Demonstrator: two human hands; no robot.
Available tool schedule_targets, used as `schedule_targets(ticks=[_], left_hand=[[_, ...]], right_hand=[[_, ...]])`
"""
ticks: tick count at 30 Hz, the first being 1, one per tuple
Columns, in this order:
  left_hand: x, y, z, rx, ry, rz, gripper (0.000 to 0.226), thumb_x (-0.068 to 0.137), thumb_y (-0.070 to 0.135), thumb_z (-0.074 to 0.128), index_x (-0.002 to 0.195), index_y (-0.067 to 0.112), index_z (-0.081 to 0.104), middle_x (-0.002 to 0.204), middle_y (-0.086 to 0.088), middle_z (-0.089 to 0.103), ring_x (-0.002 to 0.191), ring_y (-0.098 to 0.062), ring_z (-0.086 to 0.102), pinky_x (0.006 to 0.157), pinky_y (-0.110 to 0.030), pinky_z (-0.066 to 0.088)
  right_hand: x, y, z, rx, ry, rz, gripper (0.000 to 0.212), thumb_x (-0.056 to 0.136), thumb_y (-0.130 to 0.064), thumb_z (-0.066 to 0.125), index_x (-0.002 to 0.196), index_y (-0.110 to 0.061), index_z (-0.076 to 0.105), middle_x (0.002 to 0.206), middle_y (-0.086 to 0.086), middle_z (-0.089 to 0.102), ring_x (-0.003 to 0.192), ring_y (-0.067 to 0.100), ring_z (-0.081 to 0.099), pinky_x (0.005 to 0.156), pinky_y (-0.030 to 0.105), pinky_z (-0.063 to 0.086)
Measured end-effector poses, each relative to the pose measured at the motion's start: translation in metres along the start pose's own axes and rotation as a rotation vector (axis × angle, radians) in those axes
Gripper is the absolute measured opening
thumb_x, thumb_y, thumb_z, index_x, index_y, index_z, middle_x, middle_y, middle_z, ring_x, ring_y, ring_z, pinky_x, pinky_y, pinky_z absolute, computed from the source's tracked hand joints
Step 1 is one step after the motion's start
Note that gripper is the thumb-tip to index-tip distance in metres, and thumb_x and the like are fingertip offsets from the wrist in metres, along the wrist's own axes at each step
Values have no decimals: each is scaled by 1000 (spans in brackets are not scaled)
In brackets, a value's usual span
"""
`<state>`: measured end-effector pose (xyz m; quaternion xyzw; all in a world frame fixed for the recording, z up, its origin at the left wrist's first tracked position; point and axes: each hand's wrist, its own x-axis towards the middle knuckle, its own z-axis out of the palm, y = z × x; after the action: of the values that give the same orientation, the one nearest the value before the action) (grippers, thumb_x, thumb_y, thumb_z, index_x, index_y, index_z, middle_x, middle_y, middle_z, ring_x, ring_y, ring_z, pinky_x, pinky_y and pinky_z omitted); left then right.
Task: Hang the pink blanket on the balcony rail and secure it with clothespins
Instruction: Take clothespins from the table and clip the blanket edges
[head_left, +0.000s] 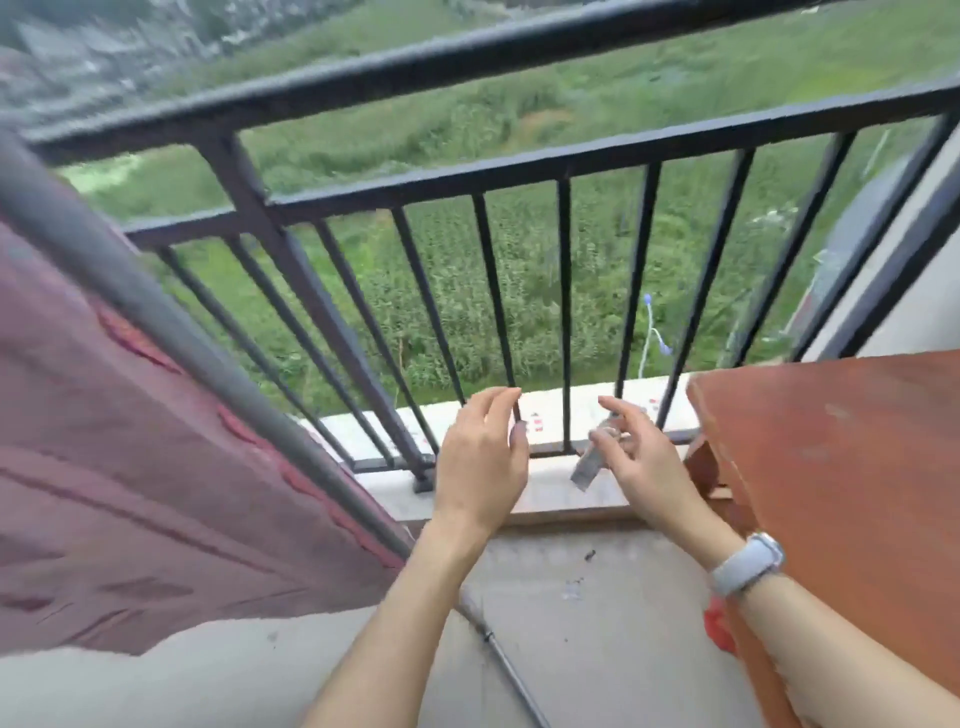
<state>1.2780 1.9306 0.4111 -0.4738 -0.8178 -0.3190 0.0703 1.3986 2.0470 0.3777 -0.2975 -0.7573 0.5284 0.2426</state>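
Observation:
The pink blanket (130, 467) hangs at the left, draped behind a grey pole (208, 358) that slants across it. The black balcony rail (467, 67) runs across the top, with vertical bars below it. My left hand (480, 457) is held low in front of the bars with relaxed fingers and nothing in it. My right hand (641, 457) holds a grey clothespin (592, 460) between thumb and fingers, just above the concrete ledge (550, 493). Both hands are well right of the blanket.
A reddish-brown wooden table (831, 457) stands close at the right, beside my right forearm. A thin metal rod (498, 654) lies on the concrete floor. Green fields lie far below beyond the bars. A red scrap (719, 629) sits under the table edge.

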Motion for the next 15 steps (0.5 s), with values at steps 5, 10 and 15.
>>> schedule_targets(ticks=[5,10,15], left_hand=[[-18,-31,-89,129,270,-114,35,84,22,37,112,13,56,108,-4,61,99,-18,58,85,-28,45],[-22,-38,-147,265,553,-287,14,86,15,50,98,15,57,89,0,58,72,-14,56,62,-14,45],[2,-28,-188,187,979,-457,16,83,22,57,90,9,52,84,1,49,68,-8,44,67,1,33]], right_hand=[[36,-70,76,26,-212,-230,30,89,-34,39,119,-33,40,91,13,61,83,26,59,83,38,47],[67,-143,122,82,-405,-378,23,90,-4,40,107,-13,52,88,14,55,63,9,57,55,13,47],[91,-209,150,161,-553,-595,14,88,-10,54,99,-16,60,68,-7,46,52,-1,43,52,11,35]])
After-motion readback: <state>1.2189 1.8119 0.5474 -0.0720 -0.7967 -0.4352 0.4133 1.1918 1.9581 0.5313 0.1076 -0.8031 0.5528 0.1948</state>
